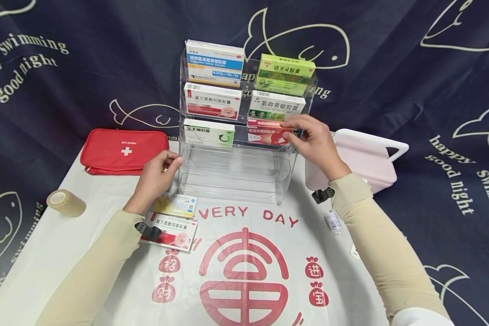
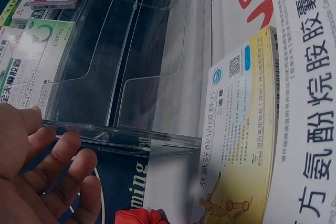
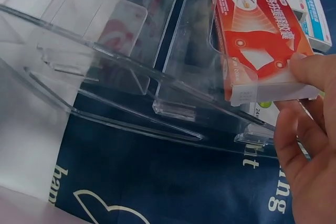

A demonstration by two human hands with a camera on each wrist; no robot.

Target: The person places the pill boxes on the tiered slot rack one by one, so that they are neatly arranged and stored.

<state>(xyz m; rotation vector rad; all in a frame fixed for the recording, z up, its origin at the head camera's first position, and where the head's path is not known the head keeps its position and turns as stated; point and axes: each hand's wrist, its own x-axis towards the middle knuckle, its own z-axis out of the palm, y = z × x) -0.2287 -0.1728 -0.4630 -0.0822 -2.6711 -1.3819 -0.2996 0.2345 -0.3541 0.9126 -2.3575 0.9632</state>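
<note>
A clear acrylic display rack (image 1: 232, 176) stands on the table, with medicine boxes in its upper tiers. My right hand (image 1: 315, 138) pinches the right end of a red medicine box (image 1: 265, 132) in the third tier; the right wrist view shows the thumb on the front of this red and white box (image 3: 262, 40). Beside it in that tier sits a green and white box (image 1: 209, 134). My left hand (image 1: 156, 174) is at the rack's left side, fingers loosely bent and holding nothing. In the left wrist view its fingertips are right at the clear side edge (image 2: 105, 135).
Below my left wrist lie a yellow box (image 1: 175, 206) and a red and white box (image 1: 175, 228). A red first-aid pouch (image 1: 124, 149) and a tape roll (image 1: 67, 203) are on the left. A pink container (image 1: 364, 158) and a small vial (image 1: 333, 222) are on the right.
</note>
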